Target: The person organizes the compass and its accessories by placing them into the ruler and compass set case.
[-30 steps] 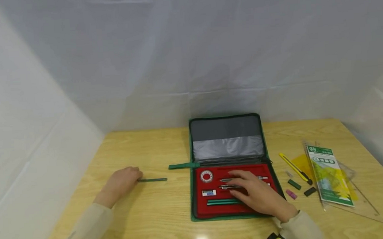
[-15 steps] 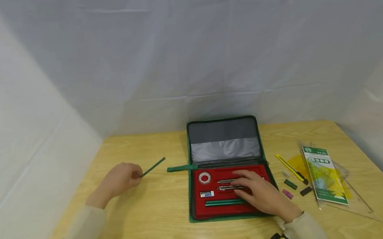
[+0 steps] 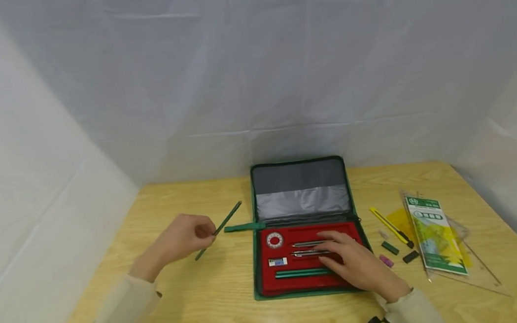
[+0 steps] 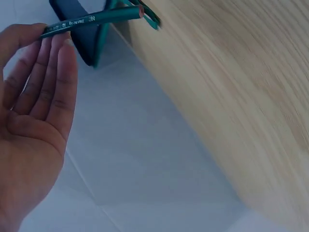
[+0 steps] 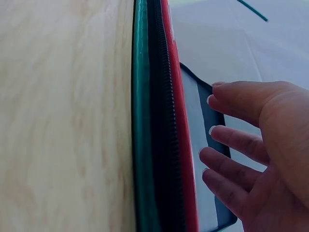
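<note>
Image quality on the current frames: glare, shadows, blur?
Head: bright glare spot on the near side of the table, soft shadow beside the left sleeve, print on the eraser too small to read. Left wrist: bluish cast over the backdrop, lettering on the green pencil only partly legible. Right wrist: table grain soft, zipper on the case sharper.

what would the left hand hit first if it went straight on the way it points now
Probably the strap, then the case, going by the head view. The left hand, pinching a pencil, looks raised, so it may pass over; depth is unclear.
</note>
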{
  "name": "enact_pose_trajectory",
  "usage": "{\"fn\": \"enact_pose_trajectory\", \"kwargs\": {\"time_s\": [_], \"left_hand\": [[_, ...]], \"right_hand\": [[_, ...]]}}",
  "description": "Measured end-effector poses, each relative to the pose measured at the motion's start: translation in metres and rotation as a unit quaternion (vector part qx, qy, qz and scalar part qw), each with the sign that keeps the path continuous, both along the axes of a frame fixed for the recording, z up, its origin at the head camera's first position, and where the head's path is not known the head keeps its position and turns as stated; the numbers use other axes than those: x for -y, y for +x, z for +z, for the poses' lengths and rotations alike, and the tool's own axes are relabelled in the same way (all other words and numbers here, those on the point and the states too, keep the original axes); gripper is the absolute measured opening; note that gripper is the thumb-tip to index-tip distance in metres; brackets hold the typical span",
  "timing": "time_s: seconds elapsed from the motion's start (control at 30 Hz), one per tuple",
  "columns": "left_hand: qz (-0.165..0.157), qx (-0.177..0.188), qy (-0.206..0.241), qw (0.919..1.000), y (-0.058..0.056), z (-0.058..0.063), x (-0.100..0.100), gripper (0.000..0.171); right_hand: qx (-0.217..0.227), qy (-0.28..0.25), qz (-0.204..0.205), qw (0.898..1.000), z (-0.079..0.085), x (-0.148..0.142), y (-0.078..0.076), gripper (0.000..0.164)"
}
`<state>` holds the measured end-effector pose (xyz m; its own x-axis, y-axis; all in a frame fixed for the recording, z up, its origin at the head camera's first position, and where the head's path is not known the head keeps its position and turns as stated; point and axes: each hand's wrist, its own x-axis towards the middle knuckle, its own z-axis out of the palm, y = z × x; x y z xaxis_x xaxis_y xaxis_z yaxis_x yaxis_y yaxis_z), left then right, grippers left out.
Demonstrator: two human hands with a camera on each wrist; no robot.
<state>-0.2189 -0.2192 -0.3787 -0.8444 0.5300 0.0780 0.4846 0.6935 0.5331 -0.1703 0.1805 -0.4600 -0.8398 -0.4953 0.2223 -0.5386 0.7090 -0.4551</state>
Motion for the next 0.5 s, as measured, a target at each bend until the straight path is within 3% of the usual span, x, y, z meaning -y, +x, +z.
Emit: {"fn": "enact_pose_trajectory", "kwargs": {"time_s": [0.13,0.3,0.43,0.5], "left_hand": [[0.001,0.036,0.077,0.9964,0.002,-0.004,-0.019,0.006],[0.005,0.09,0.159,0.9831,0.005,-0.012,-0.042,0.01],[0.02,0.141,0.23,0.9627,0.008,-0.02,-0.06,0.014],[0.031,0.168,0.278,0.9451,0.01,-0.023,-0.07,0.017]], "right_hand": [[-0.003,0.0,-0.003,1.0,-0.002,-0.001,0.001,0.026],[-0.009,0.001,-0.007,1.0,-0.002,-0.002,0.002,0.025],[-0.015,0.002,-0.013,1.0,-0.002,-0.002,0.003,0.023],[-0.019,0.003,-0.015,1.0,-0.002,-0.002,0.003,0.022]]}}
